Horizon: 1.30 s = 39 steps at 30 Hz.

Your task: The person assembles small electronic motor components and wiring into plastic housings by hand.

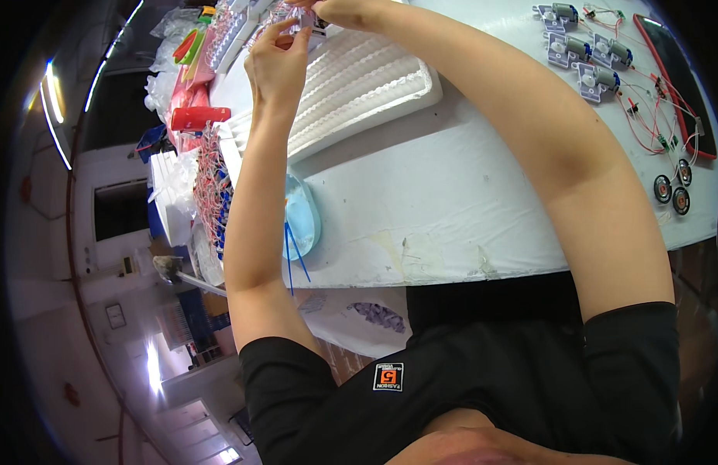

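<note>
Both my arms reach to the far edge of the table, at the top of the head view. My left hand (280, 66) has its fingers curled in, next to a small pale, partly clear part (316, 32) with dark bits that I cannot name. Over that part lies my right hand (343, 11), cut off by the top edge of the picture, its fingertips mostly hidden. Just below the hands sits a white foam tray (413, 87) with ridged rows. Whatever is between the fingers is too small and covered to make out.
At the right lie several small motors on clear housings (568, 48), wired boards (659, 143), round black speakers (663, 188) and a red-edged black tablet-like device (684, 85). Left are a light-blue bowl (311, 209), bundled red-white wires (210, 174) and a red cylinder (196, 118).
</note>
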Motion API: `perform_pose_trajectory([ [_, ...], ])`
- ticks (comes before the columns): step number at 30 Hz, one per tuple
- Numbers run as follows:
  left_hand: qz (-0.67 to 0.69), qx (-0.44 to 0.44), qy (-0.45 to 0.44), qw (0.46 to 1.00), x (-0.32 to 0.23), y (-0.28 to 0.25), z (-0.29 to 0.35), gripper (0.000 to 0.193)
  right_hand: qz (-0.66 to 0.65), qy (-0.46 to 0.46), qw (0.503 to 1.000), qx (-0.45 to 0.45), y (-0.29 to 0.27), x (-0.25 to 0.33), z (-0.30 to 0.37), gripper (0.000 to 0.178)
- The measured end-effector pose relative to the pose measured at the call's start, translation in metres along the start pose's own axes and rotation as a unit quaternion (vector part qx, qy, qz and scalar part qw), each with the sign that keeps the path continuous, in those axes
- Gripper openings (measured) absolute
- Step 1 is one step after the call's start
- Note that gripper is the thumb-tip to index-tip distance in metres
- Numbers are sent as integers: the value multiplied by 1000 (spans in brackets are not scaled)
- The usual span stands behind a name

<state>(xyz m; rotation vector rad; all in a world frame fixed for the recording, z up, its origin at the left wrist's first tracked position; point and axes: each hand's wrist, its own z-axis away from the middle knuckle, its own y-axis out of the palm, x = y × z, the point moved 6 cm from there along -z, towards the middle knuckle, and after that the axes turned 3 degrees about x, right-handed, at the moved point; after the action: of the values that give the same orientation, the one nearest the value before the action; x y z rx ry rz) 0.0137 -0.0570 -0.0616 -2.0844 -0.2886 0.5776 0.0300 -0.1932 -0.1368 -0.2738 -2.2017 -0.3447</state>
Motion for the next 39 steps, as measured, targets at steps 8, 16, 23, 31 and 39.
perform_pose_trajectory([
  [8,-32,-4,-9,999,7,10,-12,31,156,-25,987,-19,-5,17,3,38],
  [16,-87,47,-51,994,6,12,-27,31,146,-2,988,-46,-10,11,3,38],
  [23,-107,54,-61,991,5,11,-28,28,161,-32,985,-61,-9,19,4,38],
  [31,-76,56,-54,994,15,17,-21,26,190,-26,979,-74,-11,30,14,35],
  [39,-76,66,-61,993,8,21,-23,29,209,-9,974,-85,-13,32,19,28],
])
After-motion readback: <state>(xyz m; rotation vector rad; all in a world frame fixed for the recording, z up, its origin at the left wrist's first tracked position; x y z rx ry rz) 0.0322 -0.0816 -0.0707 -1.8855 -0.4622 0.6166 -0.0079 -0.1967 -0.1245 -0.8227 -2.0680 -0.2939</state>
